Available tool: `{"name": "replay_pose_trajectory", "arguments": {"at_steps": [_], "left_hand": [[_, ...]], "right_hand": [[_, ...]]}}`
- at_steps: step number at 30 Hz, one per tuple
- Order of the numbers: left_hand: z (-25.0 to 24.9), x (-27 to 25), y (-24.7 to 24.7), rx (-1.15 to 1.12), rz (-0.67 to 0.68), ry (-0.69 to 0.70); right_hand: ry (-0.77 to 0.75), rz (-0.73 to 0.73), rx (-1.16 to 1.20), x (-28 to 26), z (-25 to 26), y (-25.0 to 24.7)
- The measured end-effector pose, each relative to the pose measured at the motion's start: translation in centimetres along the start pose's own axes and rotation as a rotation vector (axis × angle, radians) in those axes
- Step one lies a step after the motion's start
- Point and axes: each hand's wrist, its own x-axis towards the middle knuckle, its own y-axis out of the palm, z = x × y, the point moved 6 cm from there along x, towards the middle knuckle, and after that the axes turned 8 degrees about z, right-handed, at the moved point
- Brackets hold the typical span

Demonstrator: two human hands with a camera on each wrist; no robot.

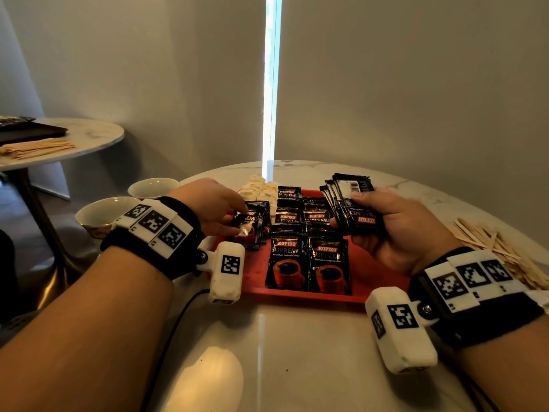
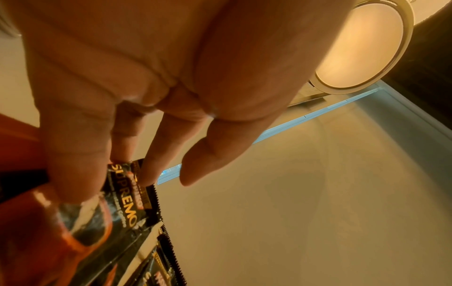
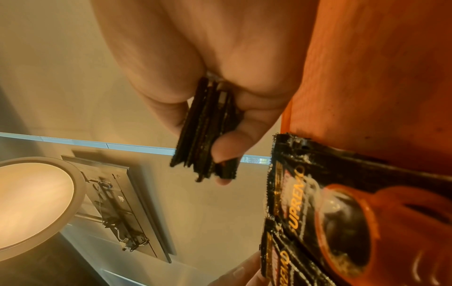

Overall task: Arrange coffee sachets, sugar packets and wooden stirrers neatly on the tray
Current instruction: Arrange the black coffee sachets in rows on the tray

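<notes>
Under left hand [image 1: 208, 203], sachet [image 1: 249, 230] half-hidden

Looks like a café or hotel lounge corner: a round marble-look surface [image 1: 297, 337] carrying a red tray [image 1: 368, 275] of instant-coffee sachets [image 1: 307, 263], wooden stirrers [image 1: 499, 251] heaped at its right edge, two cups [image 1: 104, 215] off its left edge, a second round marble table [image 1: 89, 138] behind, plain drawn blinds [image 1: 416, 84].
</notes>
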Motion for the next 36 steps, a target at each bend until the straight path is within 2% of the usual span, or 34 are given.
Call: {"name": "replay_pose_trajectory", "arguments": {"at_steps": [8, 13, 16, 20, 25, 30, 36], "left_hand": [[-0.6, -0.2, -0.3, -0.007, -0.022, -0.001], [-2.8, -1.1, -0.7, -0.015, -0.095, 0.228], [-4.1, -1.9, 0.2, -0.15, 0.0, 0.384], [-5.3, -2.9, 2.0, -0.15, 0.178, 0.52], [-4.8, -3.9, 5.6, 0.008, 0.45, 0.493], [-5.2, -4.7, 6.3, 0.166, 0.409, 0.495], [-5.2, -4.5, 6.1, 0.206, 0.348, 0.519]], "right_hand": [[0.006, 0.004, -0.01, -0.1, 0.0, 0.1], [0.01, -0.01, -0.003, 0.1, -0.4, 0.3], [-0.008, -0.036, 0.009, 0.1, -0.5, 0.8], [-0.004, -0.005, 0.017, -0.3, -0.6, 2.1], [0.016, 0.02, -0.037, -0.6, -1.5, 3.4], [0.051, 0.024, -0.031, -0.9, -1.9, 3.7], [0.079, 0.022, -0.05, -1.1, -2.0, 3.8]]}}
